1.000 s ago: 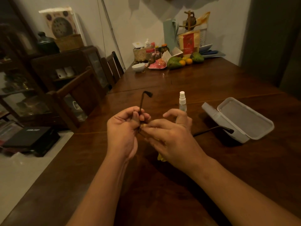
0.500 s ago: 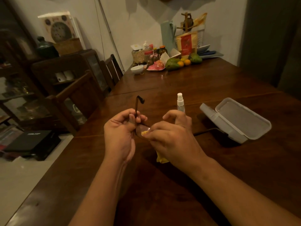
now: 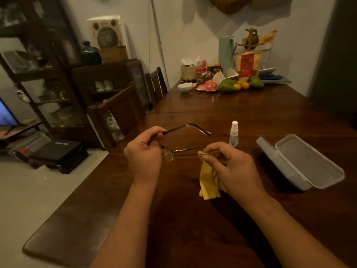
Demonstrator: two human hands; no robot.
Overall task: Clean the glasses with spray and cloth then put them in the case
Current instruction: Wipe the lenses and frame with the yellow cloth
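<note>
Wooden table (image 3: 193, 219) | spray bottle (image 3: 234, 135) behind right hand (image 3: 231, 167) | open case (image 3: 301, 161) right

Dim light is falling on a pale wall (image 3: 193, 45); a dark glazed cabinet (image 3: 48, 80) is standing left; chairs (image 3: 116, 101) are flanking the desk (image 3: 251, 113).

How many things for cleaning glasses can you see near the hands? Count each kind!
glasses: 1
yellow cloth: 1
spray bottle: 1
open case: 1
Total: 4
</note>
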